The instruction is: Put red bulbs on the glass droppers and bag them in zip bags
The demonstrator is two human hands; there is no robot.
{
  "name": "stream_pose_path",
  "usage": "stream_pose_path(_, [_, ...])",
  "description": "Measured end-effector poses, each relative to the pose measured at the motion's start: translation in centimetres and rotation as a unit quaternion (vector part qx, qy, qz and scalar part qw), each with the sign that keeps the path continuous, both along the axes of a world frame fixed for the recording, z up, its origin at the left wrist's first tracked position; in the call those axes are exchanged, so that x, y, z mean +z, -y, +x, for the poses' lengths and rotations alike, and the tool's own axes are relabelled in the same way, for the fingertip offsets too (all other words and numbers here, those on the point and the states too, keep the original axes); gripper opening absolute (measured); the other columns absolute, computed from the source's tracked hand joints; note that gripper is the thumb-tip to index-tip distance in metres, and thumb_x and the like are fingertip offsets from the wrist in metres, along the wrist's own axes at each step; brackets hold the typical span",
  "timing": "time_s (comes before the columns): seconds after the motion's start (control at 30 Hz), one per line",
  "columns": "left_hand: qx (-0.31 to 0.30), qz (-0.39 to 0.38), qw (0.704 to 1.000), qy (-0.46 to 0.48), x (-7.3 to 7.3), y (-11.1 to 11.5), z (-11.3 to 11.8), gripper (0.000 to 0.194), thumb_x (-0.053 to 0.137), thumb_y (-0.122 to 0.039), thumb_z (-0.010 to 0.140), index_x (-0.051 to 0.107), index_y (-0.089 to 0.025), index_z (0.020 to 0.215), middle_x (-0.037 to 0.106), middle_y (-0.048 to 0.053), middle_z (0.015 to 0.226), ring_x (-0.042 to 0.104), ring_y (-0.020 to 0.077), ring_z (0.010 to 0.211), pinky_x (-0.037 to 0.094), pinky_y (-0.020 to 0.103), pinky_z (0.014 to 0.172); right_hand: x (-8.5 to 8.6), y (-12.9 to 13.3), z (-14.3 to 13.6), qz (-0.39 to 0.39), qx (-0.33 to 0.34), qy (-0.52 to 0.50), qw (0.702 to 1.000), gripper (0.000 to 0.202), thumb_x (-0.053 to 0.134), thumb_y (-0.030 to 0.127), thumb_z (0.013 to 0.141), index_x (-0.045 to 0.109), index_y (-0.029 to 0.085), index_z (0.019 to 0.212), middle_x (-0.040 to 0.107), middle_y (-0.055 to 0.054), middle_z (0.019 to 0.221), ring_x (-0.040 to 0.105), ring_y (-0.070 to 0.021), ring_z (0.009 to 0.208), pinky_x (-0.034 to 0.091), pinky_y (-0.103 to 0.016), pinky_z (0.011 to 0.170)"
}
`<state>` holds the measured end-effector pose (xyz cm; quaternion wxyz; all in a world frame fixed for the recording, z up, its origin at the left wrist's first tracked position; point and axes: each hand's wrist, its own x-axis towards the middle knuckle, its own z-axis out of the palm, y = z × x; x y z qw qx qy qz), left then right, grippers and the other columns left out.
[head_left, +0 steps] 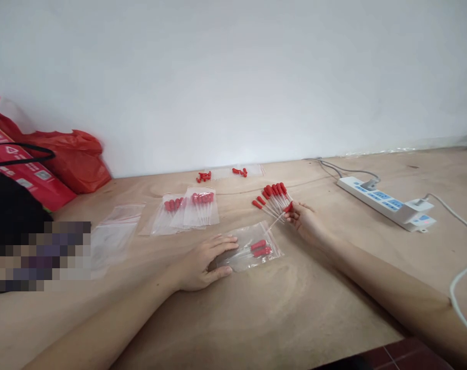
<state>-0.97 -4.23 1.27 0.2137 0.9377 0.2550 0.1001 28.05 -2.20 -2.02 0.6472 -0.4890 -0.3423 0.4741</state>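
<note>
My right hand (300,218) is closed on the red bulb of a dropper (287,207), whose thin clear tube points down and left toward a zip bag. That clear zip bag (243,259) lies flat on the table with two red-bulbed droppers (261,248) inside. Spread over the bag's left end, my left hand (202,259) rests with fingers apart. Just beyond my right hand, several loose droppers (269,191) fan out, bulbs facing away from me.
Filled dropper bags (202,208) overlap at centre-left, beside flat plastic bags (119,226). Against the wall lie small red bulbs (204,177) and bags (252,169). A power strip (383,200) with cables sits right; red bags (69,154) stand left.
</note>
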Motion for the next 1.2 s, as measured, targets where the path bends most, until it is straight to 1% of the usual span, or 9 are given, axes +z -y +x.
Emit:
stream_pose_path(0.2, [0.028,-0.015,0.999,0.005,0.1,0.1,0.0,0.054,0.048,-0.038,0.083,0.027,-0.026,0.131,0.037,0.005,0.135,0.034,0.0253,0.123,0.031,0.043,0.1,0.0,1.5,-1.6,-0.04,0.126,-0.055,0.99,0.01,0.056,0.026,0.075,0.051,0.02,0.069,0.059,-0.003,0.067,0.062,-0.0141,0.066,0.053,-0.029,0.065])
stream_pose_path(0.27, [0.03,-0.015,0.999,0.0,0.2,0.2,0.0,0.054,0.047,-0.038,0.083,0.027,-0.026,0.131,0.037,0.006,0.134,0.034,0.0251,0.122,0.031,0.043,0.1,0.3,2.0,-1.6,-0.024,0.181,0.014,0.983,0.012,0.06,0.029,0.072,0.053,0.019,0.072,0.06,-0.002,0.069,0.06,-0.0127,0.064,0.051,-0.028,0.063])
stream_pose_path(0.37, [0.024,-0.012,1.0,-0.005,0.3,0.2,0.1,0.053,0.046,-0.039,0.083,0.027,-0.025,0.131,0.038,0.006,0.134,0.035,0.0249,0.122,0.031,0.043,0.1,0.7,2.2,-1.3,0.055,0.213,0.229,0.948,0.016,0.064,0.032,0.068,0.059,0.018,0.074,0.06,-0.002,0.071,0.056,-0.0127,0.064,0.047,-0.029,0.063])
stream_pose_path(0.5, [0.027,-0.008,1.0,-0.009,0.2,0.2,0.1,0.053,0.046,-0.038,0.083,0.028,-0.024,0.131,0.038,0.006,0.133,0.035,0.0246,0.121,0.031,0.043,0.1,0.9,2.0,-1.3,0.172,0.21,0.436,0.858,0.012,0.063,0.032,0.069,0.066,0.021,0.073,0.061,-0.004,0.084,0.055,-0.0175,0.081,0.042,-0.035,0.078])
stream_pose_path(0.73, [0.007,-0.001,1.0,-0.007,0.0,0.1,0.1,0.052,0.046,-0.036,0.084,0.028,-0.025,0.132,0.037,0.005,0.135,0.033,0.0225,0.124,0.026,0.042,0.103,1.3,2.3,-2.1,0.199,0.203,0.557,0.78,0.016,0.052,0.023,0.077,0.068,0.023,0.071,0.059,-0.004,0.082,0.053,-0.0171,0.08,0.039,-0.034,0.077])
stream_pose_path(0.87, [0.003,0.008,1.0,-0.02,-0.2,-0.1,0.0,0.043,0.046,-0.035,0.085,0.039,-0.029,0.127,0.034,0.003,0.137,0.031,0.0233,0.125,0.026,0.043,0.104,2.2,0.4,-2.1,0.153,0.119,0.579,0.792,0.015,0.05,0.018,0.075,0.064,0.018,0.073,0.059,-0.005,0.079,0.053,-0.0165,0.076,0.04,-0.03,0.071])
stream_pose_path(0.93, [0.007,0.01,0.999,-0.032,-0.2,-0.1,0.0,0.041,0.045,-0.035,0.085,0.041,-0.031,0.126,0.033,0.002,0.138,0.03,0.0236,0.126,0.026,0.044,0.103,2.4,-1.4,-2.4,0.126,0.064,0.608,0.781,0.013,0.05,0.02,0.075,0.062,0.017,0.075,0.059,-0.005,0.078,0.053,-0.0165,0.077,0.039,-0.029,0.071])
stream_pose_path(1.1, [0.005,0.006,0.999,-0.04,-0.2,0.0,0.0,0.041,0.044,-0.034,0.085,0.041,-0.032,0.126,0.033,0.002,0.138,0.029,0.0237,0.126,0.026,0.045,0.103,2.4,-5.5,-4.3,0.023,0.062,0.688,0.723,0.017,0.053,0.027,0.074,0.06,0.015,0.084,0.061,-0.008,0.089,0.054,-0.0185,0.086,0.038,-0.026,0.072])
stream_pose_path(1.2, [0.007,0.005,0.999,-0.04,-0.2,0.0,0.0,0.042,0.045,-0.034,0.085,0.04,-0.03,0.126,0.032,0.002,0.138,0.029,0.0236,0.126,0.026,0.045,0.103,2.1,-6.4,-5.2,-0.015,0.058,0.701,0.711,0.018,0.05,0.025,0.076,0.06,0.014,0.086,0.061,-0.011,0.093,0.054,-0.0205,0.09,0.038,-0.027,0.073])
